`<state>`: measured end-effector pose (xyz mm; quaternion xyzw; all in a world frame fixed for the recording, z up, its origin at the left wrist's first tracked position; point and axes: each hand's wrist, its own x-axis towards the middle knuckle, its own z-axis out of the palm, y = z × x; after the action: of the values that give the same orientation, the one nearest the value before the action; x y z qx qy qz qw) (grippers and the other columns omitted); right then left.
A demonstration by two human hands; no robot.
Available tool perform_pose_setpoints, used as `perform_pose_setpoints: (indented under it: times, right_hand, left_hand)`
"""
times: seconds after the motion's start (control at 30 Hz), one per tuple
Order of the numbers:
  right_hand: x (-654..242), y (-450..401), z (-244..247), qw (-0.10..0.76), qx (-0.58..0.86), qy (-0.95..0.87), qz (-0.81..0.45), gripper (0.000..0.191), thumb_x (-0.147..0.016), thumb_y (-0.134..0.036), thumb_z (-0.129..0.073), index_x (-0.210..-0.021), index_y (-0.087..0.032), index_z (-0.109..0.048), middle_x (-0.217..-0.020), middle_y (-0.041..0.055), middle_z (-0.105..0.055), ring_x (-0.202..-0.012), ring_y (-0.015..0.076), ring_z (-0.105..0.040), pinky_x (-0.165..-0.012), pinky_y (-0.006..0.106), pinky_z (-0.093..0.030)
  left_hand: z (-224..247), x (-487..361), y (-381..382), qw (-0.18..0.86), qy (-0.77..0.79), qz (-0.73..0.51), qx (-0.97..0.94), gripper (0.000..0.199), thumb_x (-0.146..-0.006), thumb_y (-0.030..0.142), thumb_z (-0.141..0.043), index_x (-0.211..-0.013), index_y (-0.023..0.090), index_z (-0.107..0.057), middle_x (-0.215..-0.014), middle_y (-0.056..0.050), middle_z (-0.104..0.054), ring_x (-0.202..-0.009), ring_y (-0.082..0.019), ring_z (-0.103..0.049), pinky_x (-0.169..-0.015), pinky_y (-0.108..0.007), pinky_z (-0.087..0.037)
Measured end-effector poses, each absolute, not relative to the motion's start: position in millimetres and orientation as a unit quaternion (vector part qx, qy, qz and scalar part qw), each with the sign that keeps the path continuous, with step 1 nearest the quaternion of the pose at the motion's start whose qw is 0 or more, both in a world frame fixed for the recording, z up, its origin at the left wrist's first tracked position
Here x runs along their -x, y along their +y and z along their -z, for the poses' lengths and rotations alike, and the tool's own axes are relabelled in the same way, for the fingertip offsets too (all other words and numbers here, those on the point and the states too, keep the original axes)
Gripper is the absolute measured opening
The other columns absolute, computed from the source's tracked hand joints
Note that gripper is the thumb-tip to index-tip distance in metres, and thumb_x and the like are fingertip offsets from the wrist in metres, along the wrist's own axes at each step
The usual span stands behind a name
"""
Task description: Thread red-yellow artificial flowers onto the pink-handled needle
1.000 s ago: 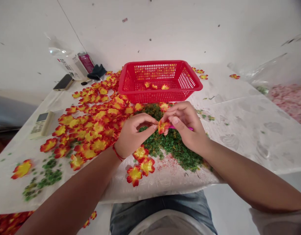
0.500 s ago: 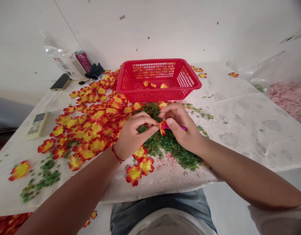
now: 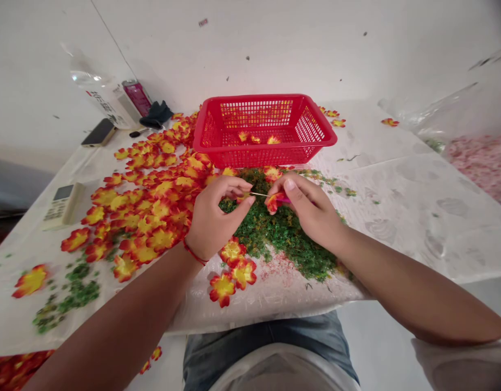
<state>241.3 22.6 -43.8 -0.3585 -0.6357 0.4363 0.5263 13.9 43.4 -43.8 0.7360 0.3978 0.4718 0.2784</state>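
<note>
The right hand (image 3: 311, 210) was clamped on a magenta tool (image 3: 285, 200), the held flower (image 3: 271, 205) at its needle (image 3: 260, 194); the left hand's (image 3: 214, 218) fingers stood apart around the tip (contact indeterminable). Few blossoms (image 3: 274, 140) lay in the basket (image 3: 267, 147); many loose flowers (image 3: 161, 239) apparently remained unworked. Green sprigs (image 3: 295, 247) cluttered the surface below.

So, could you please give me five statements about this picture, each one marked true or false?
1. The right hand holds a red-and-yellow flower. True.
2. A thin shaft reaches from this flower toward the left hand. True.
3. The thumb and index finger of the left hand are pressed together. False: a gap shows between their tips.
4. The red basket stands upright on the table. True.
5. The red basket is filled up to its rim. False: a few flowers lie at its bottom.
</note>
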Motion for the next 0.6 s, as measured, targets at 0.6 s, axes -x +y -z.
perform_pose_setpoints:
  times: [0.6]
  right_hand:
    - [-244.1, 20.0, 38.4, 0.568, 0.402, -0.667, -0.268, 0.044, -0.122, -0.054, -0.048, -0.094, -0.028, -0.070, -0.087, 0.0030, -0.071, -0.084, 0.0218, -0.065, -0.080, 0.041, -0.052]
  left_hand:
    - [60.0, -12.2, 50.3, 0.051, 0.329, -0.279, -0.901, 0.009, -0.105, 0.024, -0.077, -0.102, 0.026, -0.085, -0.111, -0.007, -0.080, -0.110, -0.029, -0.069, -0.098, -0.047, -0.049]
